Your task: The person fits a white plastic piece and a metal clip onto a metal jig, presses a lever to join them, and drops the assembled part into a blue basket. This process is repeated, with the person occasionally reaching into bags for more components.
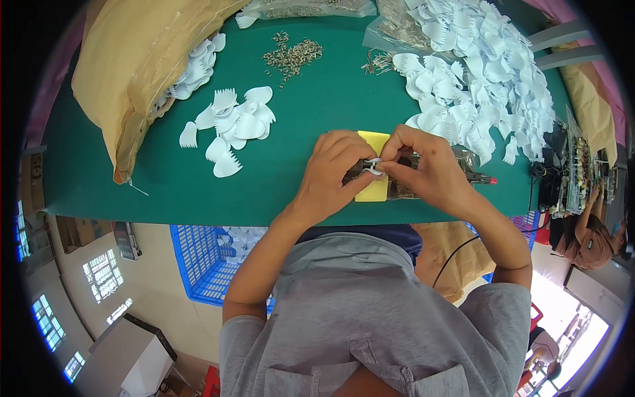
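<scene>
Over a yellow block [372,192] near the table's front edge, my left hand [331,173] and my right hand [426,169] meet, fingertips pinched together. Between them is a small white hair claw clip [374,168], seen edge-on, with its two halves close together. My fingers cover much of it, and any spring or pin inside cannot be made out. Beneath my right hand lies a dark tool [479,178] with a red tip, partly hidden. Loose white toothed clip halves [238,122] lie left of my hands.
Small metal springs [294,58] are heaped at the back middle, with thin metal pins [378,63] to their right. A large heap of white clip halves [476,79] covers the right side. A brown sack [142,66] spills more at left. Blue baskets [192,261] stand below the edge.
</scene>
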The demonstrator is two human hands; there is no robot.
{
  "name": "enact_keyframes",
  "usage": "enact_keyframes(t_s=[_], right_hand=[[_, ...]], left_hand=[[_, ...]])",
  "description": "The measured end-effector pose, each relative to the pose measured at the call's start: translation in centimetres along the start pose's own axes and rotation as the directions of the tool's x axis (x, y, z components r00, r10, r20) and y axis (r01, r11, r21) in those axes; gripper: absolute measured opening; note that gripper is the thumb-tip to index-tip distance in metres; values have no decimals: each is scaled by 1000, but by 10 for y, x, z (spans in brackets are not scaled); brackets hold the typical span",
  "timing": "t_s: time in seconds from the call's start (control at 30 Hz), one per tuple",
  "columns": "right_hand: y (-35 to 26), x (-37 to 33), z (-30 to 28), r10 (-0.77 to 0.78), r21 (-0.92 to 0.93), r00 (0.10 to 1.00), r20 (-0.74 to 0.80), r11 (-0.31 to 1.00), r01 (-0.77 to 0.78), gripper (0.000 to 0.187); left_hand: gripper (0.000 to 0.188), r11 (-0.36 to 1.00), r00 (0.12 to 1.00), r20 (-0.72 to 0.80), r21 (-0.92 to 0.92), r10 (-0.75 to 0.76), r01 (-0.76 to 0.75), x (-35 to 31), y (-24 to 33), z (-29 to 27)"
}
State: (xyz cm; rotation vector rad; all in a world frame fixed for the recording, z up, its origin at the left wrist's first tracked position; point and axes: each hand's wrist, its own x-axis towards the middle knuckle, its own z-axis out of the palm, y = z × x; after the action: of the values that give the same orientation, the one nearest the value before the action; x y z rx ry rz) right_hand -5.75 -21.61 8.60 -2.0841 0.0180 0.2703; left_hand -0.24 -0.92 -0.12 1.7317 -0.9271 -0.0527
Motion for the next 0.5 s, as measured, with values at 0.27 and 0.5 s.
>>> enact_keyframes(t_s=[0.27, 0.5], right_hand=[[99, -110, -59, -96, -389, 720, -688, 886, -253, 17], [117, -132, -70, -126, -539, 776, -618, 787, -301, 27]], left_hand=[[26, 999, 996, 73, -27, -45, 47, 6, 4, -8], [26, 998, 997, 80, -65, -9, 14, 6, 0, -8]])
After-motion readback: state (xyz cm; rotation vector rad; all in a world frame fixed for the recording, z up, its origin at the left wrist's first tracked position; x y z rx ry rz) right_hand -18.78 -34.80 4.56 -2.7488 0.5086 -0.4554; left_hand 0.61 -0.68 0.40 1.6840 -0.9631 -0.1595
